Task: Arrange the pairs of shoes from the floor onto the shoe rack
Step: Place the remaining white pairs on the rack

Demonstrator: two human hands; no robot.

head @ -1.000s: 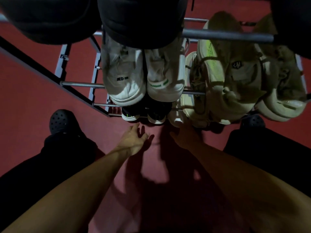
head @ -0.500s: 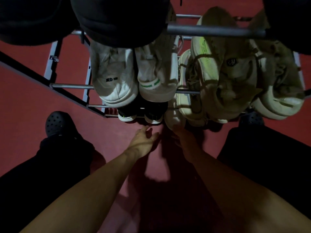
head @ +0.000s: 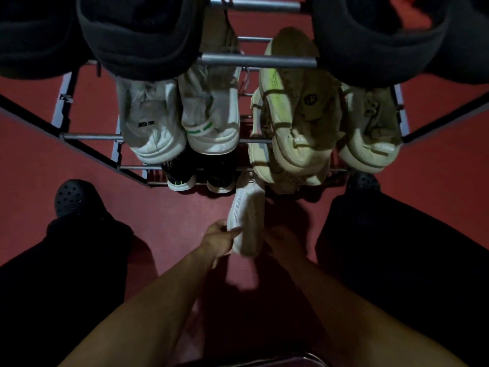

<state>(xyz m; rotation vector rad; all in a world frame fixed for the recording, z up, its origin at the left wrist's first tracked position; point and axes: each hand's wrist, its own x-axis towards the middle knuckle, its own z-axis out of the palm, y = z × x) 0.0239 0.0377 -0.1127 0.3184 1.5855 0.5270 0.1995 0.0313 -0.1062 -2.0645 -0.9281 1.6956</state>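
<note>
a person stands over a metal shoe rack point(head: 254, 60) on a dark red floor point(head: 185, 213), both hands on one pale shoe point(head: 247, 221) at the foot of the rack. the shoe lies with its toe end at the front edge of the lowest tier and its heel end drawn out over the floor toward the person. the left hand point(head: 218, 238) grips the heel end from the shoe's left side, thumb curled across its pale sole edge. the right hand point(head: 281, 241) sits in deep shadow against the shoe's right side; it touches the shoe, but how far its fingers close around it cannot be told. the shoe lies between the two hands, both forearms reaching in from the bottom edge of the view.

on the middle tier a pair of white sneakers point(head: 182, 120) rests left of centre, heels over the front rail, and a pair of beige sneakers point(head: 328, 123) rests toward the right end, with another pale shoe beneath them. a pair of black sneakers point(head: 201, 178) with white soles sits on the lowest tier just left of the held shoe. dark shoes point(head: 137, 41) fill the top tier at both ends. the person's feet in black clogs point(head: 72, 198) stand on the floor either side of the rack's front, the right one mostly hidden.
</note>
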